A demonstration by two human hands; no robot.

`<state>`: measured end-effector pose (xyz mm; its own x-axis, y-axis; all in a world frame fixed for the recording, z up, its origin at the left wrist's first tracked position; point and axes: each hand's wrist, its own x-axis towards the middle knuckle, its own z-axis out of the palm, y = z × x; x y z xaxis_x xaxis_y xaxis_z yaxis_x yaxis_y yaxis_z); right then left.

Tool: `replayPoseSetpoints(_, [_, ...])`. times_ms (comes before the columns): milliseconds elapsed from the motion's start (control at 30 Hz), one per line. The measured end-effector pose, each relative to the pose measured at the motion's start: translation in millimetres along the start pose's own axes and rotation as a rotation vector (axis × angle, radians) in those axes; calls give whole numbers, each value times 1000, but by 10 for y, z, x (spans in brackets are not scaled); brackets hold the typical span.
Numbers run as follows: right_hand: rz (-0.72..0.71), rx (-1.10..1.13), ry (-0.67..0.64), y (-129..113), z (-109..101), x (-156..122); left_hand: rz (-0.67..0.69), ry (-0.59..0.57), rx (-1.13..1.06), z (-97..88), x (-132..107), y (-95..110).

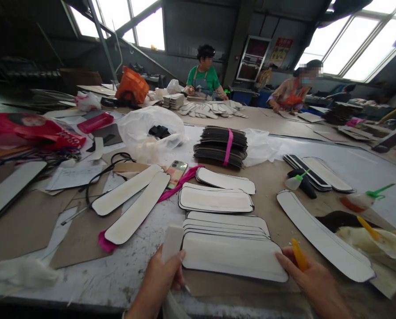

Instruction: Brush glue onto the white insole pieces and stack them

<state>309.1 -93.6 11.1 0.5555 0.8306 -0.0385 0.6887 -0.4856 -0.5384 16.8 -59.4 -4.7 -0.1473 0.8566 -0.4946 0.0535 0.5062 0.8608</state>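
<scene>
In front of me lies a long white panel (pixel 234 257) with a dark edge and rounded corners. My left hand (pixel 166 270) pinches its left end, with a plain whitish strip (pixel 173 243) also between thumb and fingers. At the opposite end, my right hand (pixel 309 272) grips the panel between thumb and fingers. A yellow pointed tool (pixel 298 254) sticks up from that same hand; its lower part is hidden. Beyond the held panel, similar white panels (pixel 226 219) overlap in a fanned row. More panels (pixel 216 198) lie stacked behind them.
Two white panels (pixel 138 208) lie left, a curved one (pixel 324 239) right. Green-tipped squeeze bottles (pixel 296 180) stand at right. Further back are a dark bundle tied with pink (pixel 211 146), a phone (pixel 177 170) and a plastic bag (pixel 134 128). Two people work across the table.
</scene>
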Motion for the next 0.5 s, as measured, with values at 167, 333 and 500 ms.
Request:
replayPoseSetpoints(167, [-125,-99,-19,-59,-8,-70,29,-7,-34,-46,-47,-12])
replayPoseSetpoints(333, [-28,15,40,-153,-59,-147,55,46,-83,-26,-94,-68])
replayPoseSetpoints(500, [137,305,-81,-159,-85,-158,5,69,-202,-104,-97,-22])
